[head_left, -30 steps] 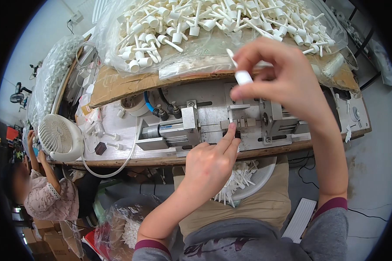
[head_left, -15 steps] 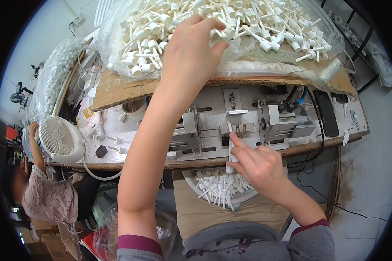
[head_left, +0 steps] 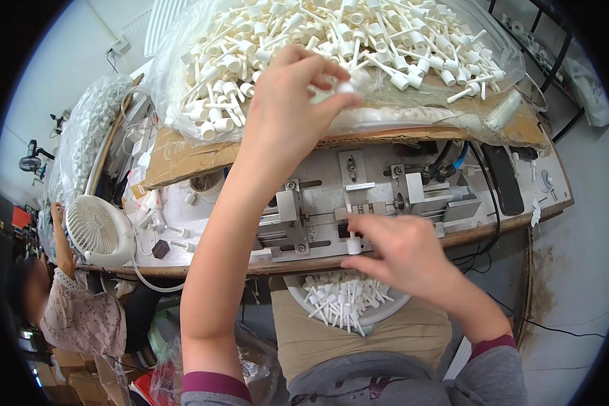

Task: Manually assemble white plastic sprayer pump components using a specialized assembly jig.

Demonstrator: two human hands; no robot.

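My left hand [head_left: 292,101] is raised at the front of a big heap of white plastic pieces [head_left: 250,47], each a thin stem with a small cup at one end. Between its thumb and fingers is one such white plastic piece [head_left: 346,88], mostly hidden and blurred. In the metal clamping fixture [head_left: 369,211] on the bench, another stemmed piece [head_left: 354,245] lies with its cup end toward me. Around that cup my right hand [head_left: 406,256] has thumb and forefinger apart, the forefinger by the stem. A white bowl [head_left: 398,302] of similar pieces rests on my lap.
A cardboard sheet [head_left: 176,159] under the heap overhangs the back of the bench. At the left stands a white fan [head_left: 96,227]. A black phone [head_left: 504,177] and cables lie at the right. Farther left, a person in a lace top [head_left: 81,308] sits close by.
My left hand has drawn back from the heap with a white piece. My right thumb and forefinger have spread from the piece in the fixture. The view has shifted slightly.
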